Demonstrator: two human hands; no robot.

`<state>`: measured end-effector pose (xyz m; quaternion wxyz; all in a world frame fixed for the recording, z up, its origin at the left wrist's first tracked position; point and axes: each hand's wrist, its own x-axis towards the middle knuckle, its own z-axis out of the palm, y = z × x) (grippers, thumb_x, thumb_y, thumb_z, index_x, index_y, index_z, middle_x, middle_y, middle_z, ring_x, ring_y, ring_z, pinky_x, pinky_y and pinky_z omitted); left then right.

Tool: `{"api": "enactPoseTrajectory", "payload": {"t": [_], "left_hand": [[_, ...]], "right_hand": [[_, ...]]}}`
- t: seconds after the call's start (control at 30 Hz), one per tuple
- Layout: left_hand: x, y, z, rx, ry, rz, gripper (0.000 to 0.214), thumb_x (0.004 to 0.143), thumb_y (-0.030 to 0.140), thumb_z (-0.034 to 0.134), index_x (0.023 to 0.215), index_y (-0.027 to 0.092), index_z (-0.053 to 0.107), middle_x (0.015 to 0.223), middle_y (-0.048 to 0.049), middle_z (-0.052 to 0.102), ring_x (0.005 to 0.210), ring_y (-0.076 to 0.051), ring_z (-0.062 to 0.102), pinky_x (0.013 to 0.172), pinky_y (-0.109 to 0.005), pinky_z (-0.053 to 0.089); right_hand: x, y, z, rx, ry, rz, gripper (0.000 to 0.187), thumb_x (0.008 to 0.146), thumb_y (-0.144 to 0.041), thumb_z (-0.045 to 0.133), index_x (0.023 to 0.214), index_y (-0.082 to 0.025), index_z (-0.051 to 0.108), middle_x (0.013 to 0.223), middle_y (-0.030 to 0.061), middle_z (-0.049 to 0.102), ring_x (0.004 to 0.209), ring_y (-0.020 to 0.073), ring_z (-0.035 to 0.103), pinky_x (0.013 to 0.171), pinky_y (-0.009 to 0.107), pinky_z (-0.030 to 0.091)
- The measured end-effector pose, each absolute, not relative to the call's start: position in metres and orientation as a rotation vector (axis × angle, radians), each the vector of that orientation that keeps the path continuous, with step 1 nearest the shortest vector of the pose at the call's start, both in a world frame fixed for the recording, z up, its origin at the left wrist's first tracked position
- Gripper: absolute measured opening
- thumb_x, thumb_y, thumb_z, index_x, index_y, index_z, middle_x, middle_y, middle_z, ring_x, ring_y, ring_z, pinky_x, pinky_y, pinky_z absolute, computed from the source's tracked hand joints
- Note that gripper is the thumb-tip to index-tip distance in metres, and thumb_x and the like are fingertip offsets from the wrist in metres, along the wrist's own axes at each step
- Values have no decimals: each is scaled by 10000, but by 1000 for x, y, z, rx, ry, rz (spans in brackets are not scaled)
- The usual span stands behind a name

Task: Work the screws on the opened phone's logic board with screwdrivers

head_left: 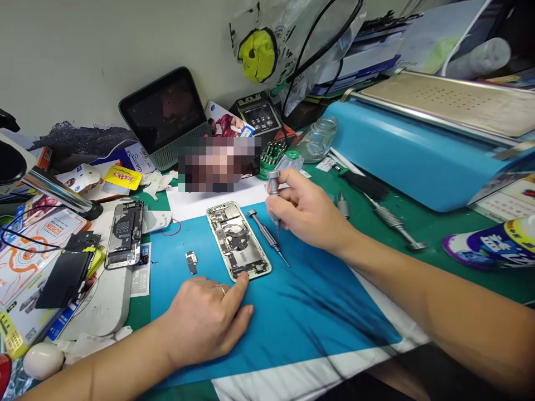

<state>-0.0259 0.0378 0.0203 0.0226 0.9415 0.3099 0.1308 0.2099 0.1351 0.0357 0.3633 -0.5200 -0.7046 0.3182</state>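
Observation:
An opened phone (238, 239) lies face down on a blue mat (292, 312), its insides showing. My left hand (204, 317) rests on the mat with its fingers curled, one fingertip touching the phone's near end. My right hand (305, 209) pinches a small grey screwdriver (273, 186) upright, its tip just right of the phone. A second screwdriver (267, 236) lies on the mat beside the phone. A small metal part (191, 262) sits to the phone's left.
Another opened phone (124, 234) and black parts lie at the left. A screwdriver bit holder (271, 156), glass jar (320, 139), small screen (165, 117) and a blue machine (418, 145) stand behind. A spring tool (388, 217) lies on the green mat.

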Motion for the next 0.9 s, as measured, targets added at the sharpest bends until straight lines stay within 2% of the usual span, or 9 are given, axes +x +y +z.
{"api": "enactPoseTrajectory", "payload": {"t": [0.07,0.17,0.37,0.63,0.9], "left_hand": [[-26,38,20,2909,959,396,386,1048,304,342,1248,51,554,571,1,624,453,-197,589,416,-315,408],[-27,38,20,2904,958,381,379,1043,304,353,1248,57,555,578,-1,630,456,-200,593,413,-317,412],[-27,38,21,2899,955,421,372,1043,297,361,1240,52,559,578,-5,628,457,-198,593,416,-307,405],[-26,39,22,2876,946,398,355,1044,285,362,1269,70,531,616,-1,646,462,-199,598,424,-317,386],[-25,39,21,2861,957,382,348,1028,279,375,1251,70,540,607,-9,637,465,-205,596,424,-318,409]], "right_hand": [[211,137,37,-1361,-1846,676,103,872,-327,475,893,-251,410,512,-107,415,454,121,383,529,263,293],[210,137,39,-1455,-2003,566,116,852,-308,498,827,-251,400,511,-96,414,478,130,393,541,265,275],[204,136,35,-1447,-2178,583,88,873,-309,477,856,-246,418,528,-86,439,478,149,420,532,272,252],[204,131,40,-1385,-2143,539,149,910,-313,475,831,-248,366,579,-76,422,483,134,392,536,271,289],[203,127,38,-1358,-2120,441,115,908,-319,501,865,-236,434,638,-29,556,476,138,464,527,276,334]]}}
